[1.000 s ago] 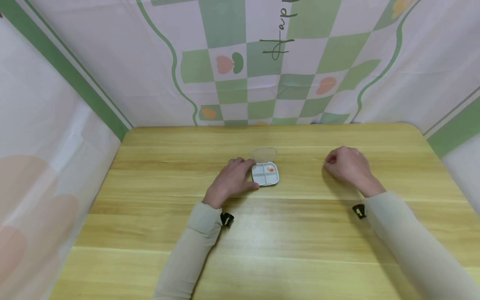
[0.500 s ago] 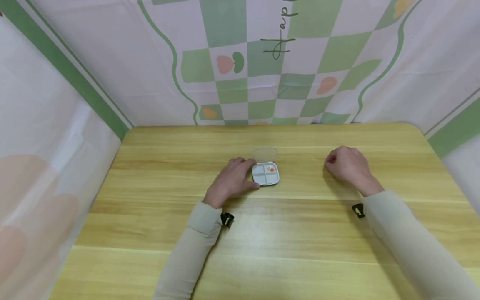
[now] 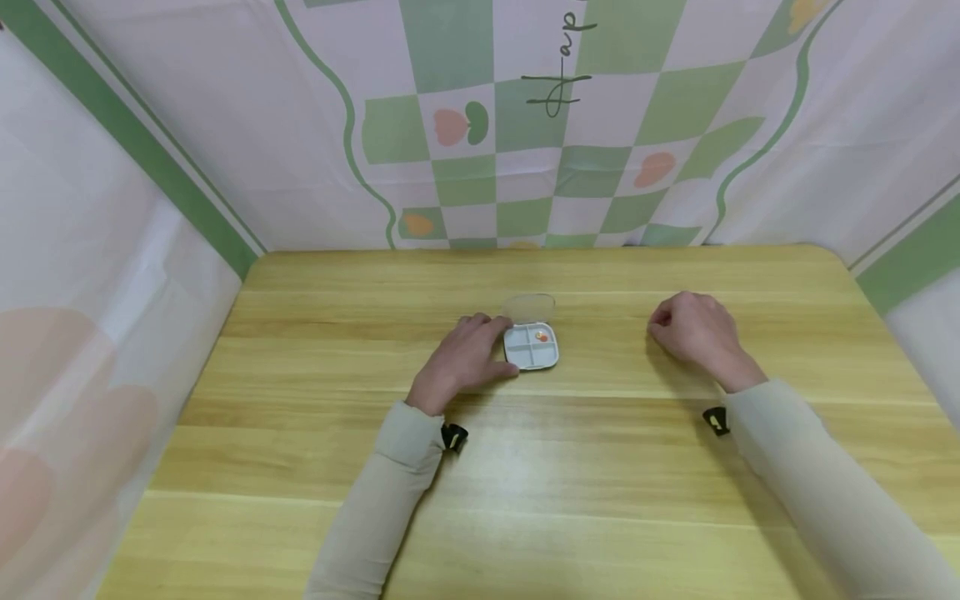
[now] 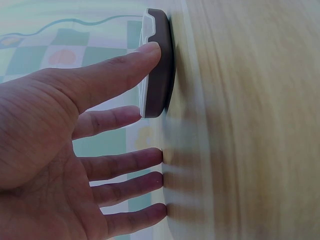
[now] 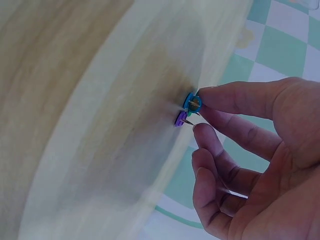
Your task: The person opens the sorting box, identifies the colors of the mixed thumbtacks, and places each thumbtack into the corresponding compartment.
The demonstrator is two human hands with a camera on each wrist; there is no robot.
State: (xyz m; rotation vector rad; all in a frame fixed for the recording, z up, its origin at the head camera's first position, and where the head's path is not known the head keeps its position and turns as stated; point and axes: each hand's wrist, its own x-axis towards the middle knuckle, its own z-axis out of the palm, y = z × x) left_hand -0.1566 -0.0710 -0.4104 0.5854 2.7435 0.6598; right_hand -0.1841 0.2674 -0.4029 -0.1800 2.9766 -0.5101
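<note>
A small white pill case [image 3: 517, 358] with several compartments lies on the table, its clear lid [image 3: 531, 308] tipped back. Small orange-red pieces [image 3: 542, 337] sit in its far right compartment. My left hand [image 3: 467, 354] holds the case from the left, thumb at the near edge and index finger at the far corner; its other fingertips touch the table. To the right, my right hand [image 3: 693, 333] pinches a blue thumbtack [image 5: 188, 101] between thumb and index finger, low over the tabletop. A purple thumbtack [image 5: 180, 119] with its pin showing is right beside the blue one.
The wooden table [image 3: 600, 467] spreads around both hands. A green-and-white checked cloth [image 3: 525, 179] hangs behind its back edge, and another cloth [image 3: 82, 275] hangs at the left. Dark wrist straps [image 3: 454, 437] show at both sleeves.
</note>
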